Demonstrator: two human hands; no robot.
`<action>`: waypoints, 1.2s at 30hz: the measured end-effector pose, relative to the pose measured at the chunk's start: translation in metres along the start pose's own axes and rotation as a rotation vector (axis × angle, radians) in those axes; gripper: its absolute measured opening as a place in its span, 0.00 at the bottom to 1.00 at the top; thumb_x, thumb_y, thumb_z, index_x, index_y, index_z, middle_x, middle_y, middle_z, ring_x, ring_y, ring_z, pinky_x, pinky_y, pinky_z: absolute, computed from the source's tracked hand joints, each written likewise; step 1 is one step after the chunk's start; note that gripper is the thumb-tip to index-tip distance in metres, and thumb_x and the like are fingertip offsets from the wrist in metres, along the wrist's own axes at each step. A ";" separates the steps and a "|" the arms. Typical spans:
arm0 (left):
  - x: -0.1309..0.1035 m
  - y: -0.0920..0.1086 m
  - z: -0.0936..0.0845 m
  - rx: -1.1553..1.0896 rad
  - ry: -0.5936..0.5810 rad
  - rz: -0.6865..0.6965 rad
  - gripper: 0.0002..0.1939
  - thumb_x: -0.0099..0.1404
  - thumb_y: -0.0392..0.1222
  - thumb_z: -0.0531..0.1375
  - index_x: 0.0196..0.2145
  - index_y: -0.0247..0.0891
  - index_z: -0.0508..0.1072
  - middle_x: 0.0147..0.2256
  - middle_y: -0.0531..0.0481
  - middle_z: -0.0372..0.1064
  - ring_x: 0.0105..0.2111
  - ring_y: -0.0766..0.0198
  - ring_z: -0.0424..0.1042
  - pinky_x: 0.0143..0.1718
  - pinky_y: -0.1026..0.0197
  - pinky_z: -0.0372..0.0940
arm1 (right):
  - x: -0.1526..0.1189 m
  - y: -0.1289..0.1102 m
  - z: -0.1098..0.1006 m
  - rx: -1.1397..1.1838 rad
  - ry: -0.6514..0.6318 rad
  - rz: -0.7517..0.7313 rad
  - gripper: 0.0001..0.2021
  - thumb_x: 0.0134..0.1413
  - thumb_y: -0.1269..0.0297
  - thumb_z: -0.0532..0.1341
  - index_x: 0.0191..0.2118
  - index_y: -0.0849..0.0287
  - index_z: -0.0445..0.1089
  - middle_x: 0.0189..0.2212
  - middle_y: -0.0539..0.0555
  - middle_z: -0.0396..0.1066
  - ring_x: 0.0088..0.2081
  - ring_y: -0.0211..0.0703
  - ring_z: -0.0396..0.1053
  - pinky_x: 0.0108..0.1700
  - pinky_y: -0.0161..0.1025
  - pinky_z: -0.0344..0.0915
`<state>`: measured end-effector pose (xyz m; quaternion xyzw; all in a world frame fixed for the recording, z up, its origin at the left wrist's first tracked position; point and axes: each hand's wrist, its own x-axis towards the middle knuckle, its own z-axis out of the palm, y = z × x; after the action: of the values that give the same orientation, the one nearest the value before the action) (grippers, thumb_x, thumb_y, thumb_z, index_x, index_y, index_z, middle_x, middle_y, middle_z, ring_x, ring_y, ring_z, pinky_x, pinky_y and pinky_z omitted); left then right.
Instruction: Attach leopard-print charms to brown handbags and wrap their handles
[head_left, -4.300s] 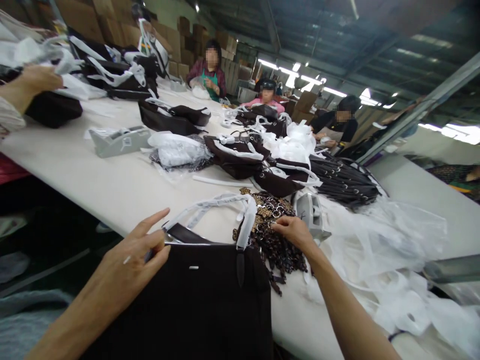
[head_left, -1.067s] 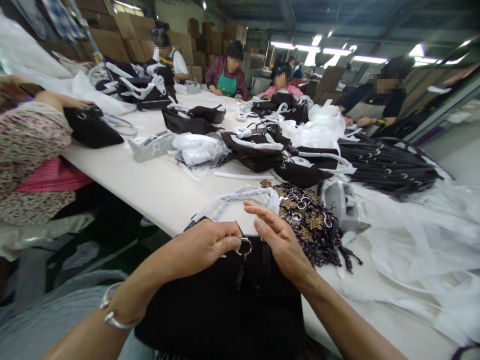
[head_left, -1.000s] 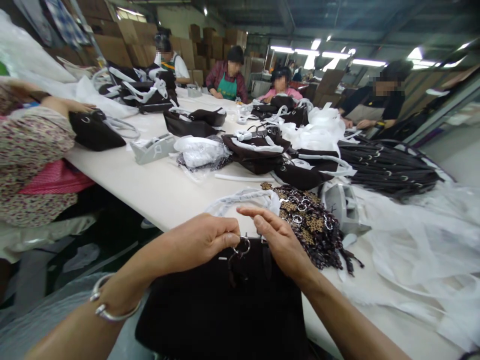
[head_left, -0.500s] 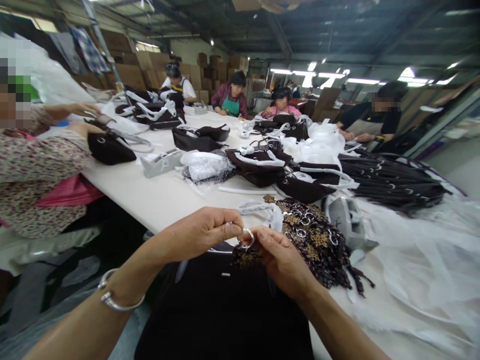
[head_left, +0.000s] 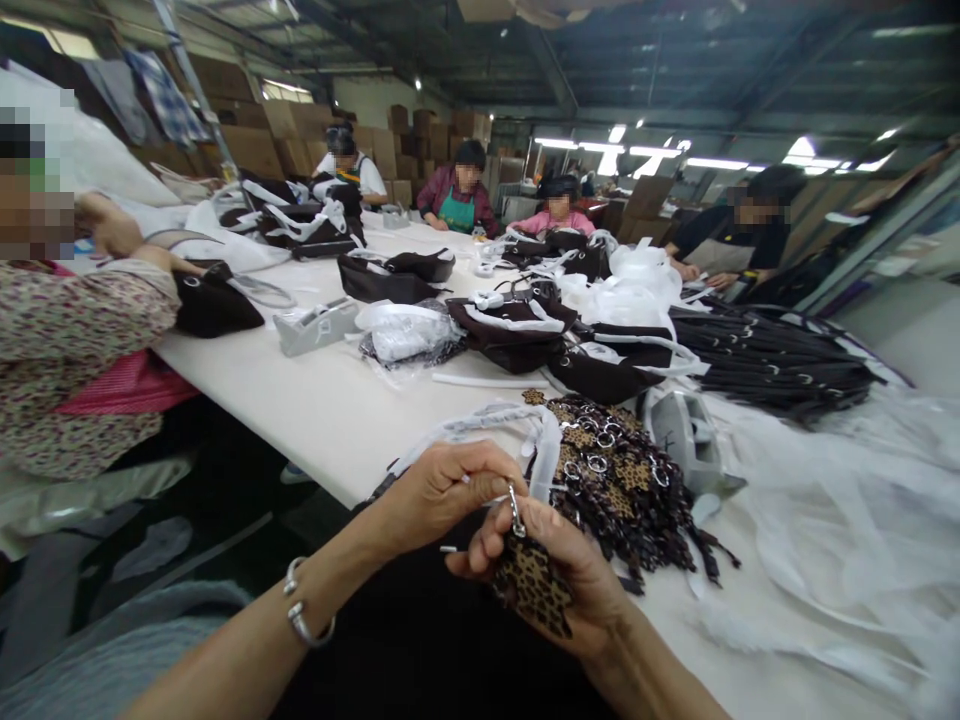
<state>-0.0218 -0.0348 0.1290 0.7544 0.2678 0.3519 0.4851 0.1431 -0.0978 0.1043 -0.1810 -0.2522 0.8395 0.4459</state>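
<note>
Ring's (head_left: 516,510) been turning since half a second ago: back then it was facing the camera nearly flat, and now it's showing edge-on, with the spotted side of the charm (head_left: 540,590) coming into view under it. Left hand (head_left: 450,490) is pinching the ring's top end between thumb and finger. Right hand (head_left: 581,565) is cradling the charm in its curled fingers, thumb pressing up near the ring's lower end. So both are gripping, neither's letting go.

Charm's hanging just above the dark bag (head_left: 420,630), which is sitting between the forearms by the near edge of the table (head_left: 300,400). The bag's wrapped handle (head_left: 551,455) is standing up right behind the hands, and a pile of similar charms (head_left: 622,480) is lying just beyond to the right.

My read: they're working on the ring itself, maybe opening it. Can't tell if it's gaping or closed from this angle. Next move's probably calling for a steady right hand and a careful fingertip pinch from the left.
</note>
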 end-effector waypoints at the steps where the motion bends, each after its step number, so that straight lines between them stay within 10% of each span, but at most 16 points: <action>1: -0.002 -0.004 0.003 -0.007 0.006 -0.031 0.13 0.69 0.48 0.57 0.37 0.38 0.77 0.32 0.50 0.73 0.31 0.65 0.70 0.35 0.65 0.63 | -0.005 0.000 -0.002 -0.022 0.054 0.013 0.11 0.52 0.58 0.68 0.34 0.61 0.76 0.29 0.52 0.76 0.34 0.42 0.75 0.53 0.50 0.66; 6: -0.012 -0.035 0.018 -0.107 0.107 -0.313 0.16 0.69 0.54 0.53 0.39 0.38 0.71 0.18 0.61 0.52 0.17 0.71 0.51 0.19 0.68 0.47 | -0.031 -0.008 -0.016 -0.361 0.399 0.117 0.14 0.46 0.55 0.71 0.31 0.62 0.75 0.26 0.54 0.76 0.24 0.38 0.72 0.27 0.33 0.63; 14: -0.019 -0.077 0.047 -0.181 0.053 -0.568 0.16 0.66 0.54 0.53 0.33 0.38 0.69 0.15 0.63 0.45 0.15 0.72 0.43 0.16 0.68 0.39 | -0.048 -0.001 -0.042 -0.618 0.669 0.057 0.16 0.44 0.51 0.72 0.28 0.61 0.75 0.24 0.51 0.74 0.23 0.33 0.65 0.26 0.31 0.59; 21: -0.006 -0.075 0.059 -0.072 0.021 -0.573 0.14 0.65 0.49 0.53 0.34 0.37 0.72 0.16 0.60 0.56 0.17 0.69 0.53 0.19 0.67 0.49 | -0.052 0.002 -0.051 -0.578 0.718 0.035 0.17 0.43 0.52 0.72 0.28 0.61 0.73 0.22 0.49 0.72 0.22 0.32 0.64 0.25 0.31 0.58; 26: 0.006 -0.082 0.064 0.013 -0.028 -0.466 0.14 0.66 0.45 0.53 0.39 0.37 0.75 0.36 0.49 0.75 0.36 0.60 0.70 0.39 0.62 0.62 | -0.054 -0.003 -0.055 -0.599 0.748 0.044 0.17 0.45 0.51 0.71 0.28 0.61 0.73 0.23 0.50 0.72 0.22 0.33 0.64 0.24 0.32 0.57; 36: 0.005 -0.057 0.070 0.137 -0.028 -0.375 0.14 0.69 0.48 0.51 0.31 0.37 0.70 0.28 0.55 0.67 0.30 0.64 0.65 0.34 0.64 0.57 | -0.056 -0.004 -0.064 -0.818 0.784 0.029 0.15 0.50 0.51 0.67 0.30 0.61 0.74 0.26 0.50 0.72 0.28 0.37 0.66 0.30 0.34 0.61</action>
<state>0.0325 -0.0474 0.0585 0.7275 0.4203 0.2256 0.4932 0.2099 -0.1263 0.0591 -0.6406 -0.3702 0.5494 0.3883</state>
